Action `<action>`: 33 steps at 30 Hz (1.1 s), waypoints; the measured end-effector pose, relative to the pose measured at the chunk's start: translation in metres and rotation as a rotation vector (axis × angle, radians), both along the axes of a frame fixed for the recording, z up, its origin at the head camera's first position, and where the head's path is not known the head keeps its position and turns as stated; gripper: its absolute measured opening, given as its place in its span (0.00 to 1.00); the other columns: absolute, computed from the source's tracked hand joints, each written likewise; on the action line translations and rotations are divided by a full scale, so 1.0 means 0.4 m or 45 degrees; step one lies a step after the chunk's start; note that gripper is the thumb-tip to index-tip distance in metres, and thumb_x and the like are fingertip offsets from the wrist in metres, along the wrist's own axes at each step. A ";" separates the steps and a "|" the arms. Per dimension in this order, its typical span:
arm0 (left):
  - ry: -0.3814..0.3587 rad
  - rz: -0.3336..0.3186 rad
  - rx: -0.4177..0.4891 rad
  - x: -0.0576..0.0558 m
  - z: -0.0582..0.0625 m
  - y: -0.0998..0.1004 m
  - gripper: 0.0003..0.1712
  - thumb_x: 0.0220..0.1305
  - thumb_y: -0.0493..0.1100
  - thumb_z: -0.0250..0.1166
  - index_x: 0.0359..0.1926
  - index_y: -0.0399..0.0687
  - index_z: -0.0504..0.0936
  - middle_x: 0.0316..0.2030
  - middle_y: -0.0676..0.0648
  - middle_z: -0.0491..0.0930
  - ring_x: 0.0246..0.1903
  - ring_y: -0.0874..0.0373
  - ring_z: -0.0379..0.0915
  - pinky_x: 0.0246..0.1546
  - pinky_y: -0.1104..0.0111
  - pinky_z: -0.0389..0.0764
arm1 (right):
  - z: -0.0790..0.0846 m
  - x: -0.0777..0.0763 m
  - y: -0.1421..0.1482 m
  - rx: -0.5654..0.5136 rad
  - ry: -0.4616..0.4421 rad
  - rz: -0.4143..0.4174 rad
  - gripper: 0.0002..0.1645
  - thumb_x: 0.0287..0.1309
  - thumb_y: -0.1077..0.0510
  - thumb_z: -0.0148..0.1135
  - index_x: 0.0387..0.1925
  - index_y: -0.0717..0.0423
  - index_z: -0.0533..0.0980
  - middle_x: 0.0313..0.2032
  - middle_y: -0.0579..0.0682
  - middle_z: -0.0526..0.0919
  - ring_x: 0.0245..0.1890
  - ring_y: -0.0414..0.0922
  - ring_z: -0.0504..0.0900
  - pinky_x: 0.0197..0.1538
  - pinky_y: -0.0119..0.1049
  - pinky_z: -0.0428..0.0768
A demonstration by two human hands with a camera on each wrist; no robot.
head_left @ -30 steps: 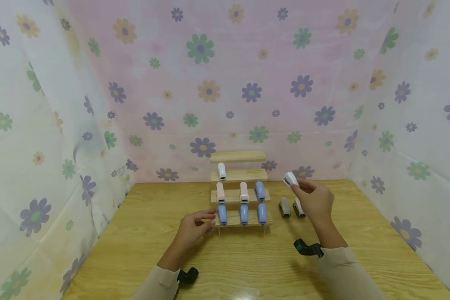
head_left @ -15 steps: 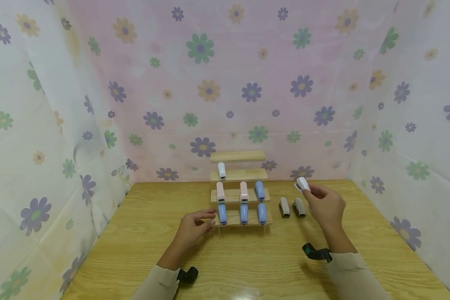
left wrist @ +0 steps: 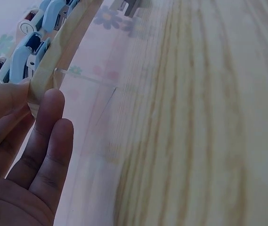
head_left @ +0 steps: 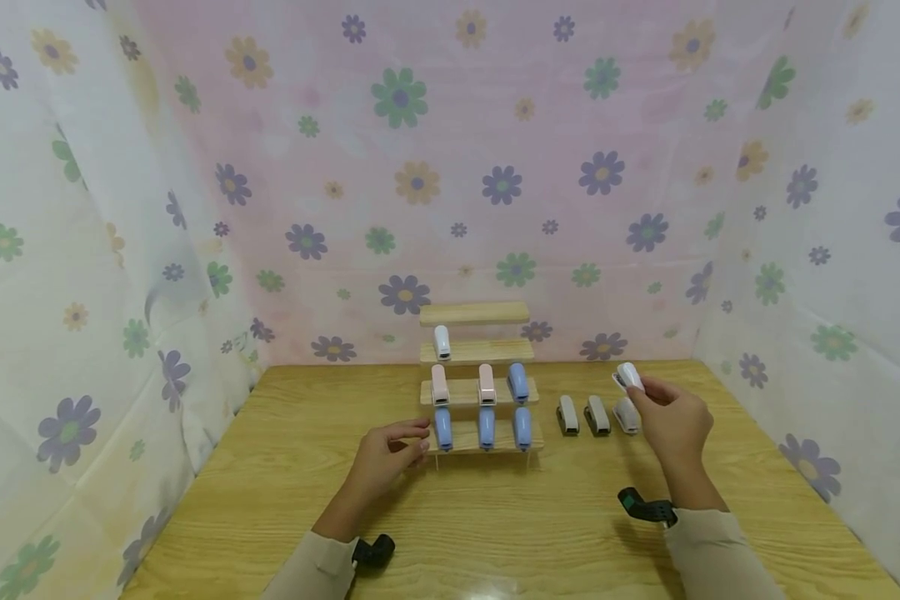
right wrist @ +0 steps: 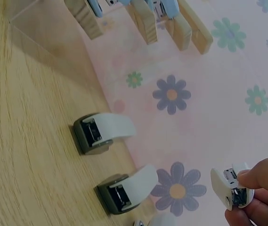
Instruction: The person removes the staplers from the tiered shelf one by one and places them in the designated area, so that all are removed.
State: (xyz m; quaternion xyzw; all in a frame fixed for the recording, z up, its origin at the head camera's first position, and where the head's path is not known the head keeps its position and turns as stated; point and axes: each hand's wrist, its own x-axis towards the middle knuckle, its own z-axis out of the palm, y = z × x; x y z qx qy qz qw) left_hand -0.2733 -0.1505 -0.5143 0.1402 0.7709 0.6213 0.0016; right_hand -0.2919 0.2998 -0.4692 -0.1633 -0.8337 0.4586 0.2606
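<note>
My right hand (head_left: 675, 421) pinches a small white mini stapler (head_left: 629, 376) between thumb and fingertips, raised above the table; the right wrist view shows this stapler (right wrist: 231, 188) from one end. Beneath it a pale stapler (head_left: 626, 415) stands on the table, partly covered by the hand. Two grey staplers, the nearer (head_left: 597, 416) and the farther (head_left: 567, 415), stand to its left. My left hand (head_left: 384, 458) holds the left end of the bottom step of a tiered wooden display stand (head_left: 465, 435), thumb and fingers at its edge (left wrist: 44, 77).
Blue staplers (head_left: 487, 428) line the bottom step. Above are two pink staplers (head_left: 486, 384) and a blue one (head_left: 518, 382), then one white stapler (head_left: 441, 342) at the left of the third step. The top step (head_left: 475, 313) is bare. Flowered cloth (head_left: 450, 167) surrounds the wooden table (head_left: 330, 400).
My right hand has moved right with the white stapler, uncovering the second grey stapler and part of the pale one. The left hand stays at the stand.
</note>
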 end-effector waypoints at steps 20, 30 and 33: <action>0.000 -0.021 0.007 -0.006 -0.001 -0.003 0.14 0.69 0.37 0.70 0.53 0.36 0.88 0.64 0.42 0.80 0.39 0.53 0.89 0.40 0.66 0.90 | -0.041 -0.002 0.060 -0.034 -0.180 -0.086 0.27 0.63 0.39 0.70 0.57 0.49 0.86 0.50 0.50 0.90 0.31 0.24 0.76 0.28 0.23 0.80; 0.010 -0.027 0.024 -0.004 -0.005 -0.004 0.15 0.69 0.36 0.70 0.53 0.34 0.87 0.64 0.39 0.80 0.41 0.47 0.89 0.42 0.62 0.91 | -0.074 -0.011 0.075 -0.031 -0.230 -0.088 0.28 0.64 0.40 0.69 0.57 0.54 0.85 0.51 0.55 0.89 0.50 0.50 0.83 0.35 0.29 0.76; 0.014 -0.029 0.016 -0.004 -0.005 -0.005 0.14 0.69 0.36 0.69 0.53 0.34 0.87 0.64 0.39 0.80 0.41 0.45 0.88 0.41 0.62 0.91 | -0.081 -0.010 0.077 -0.014 -0.227 -0.100 0.26 0.64 0.41 0.69 0.56 0.52 0.86 0.50 0.54 0.90 0.46 0.44 0.82 0.38 0.30 0.74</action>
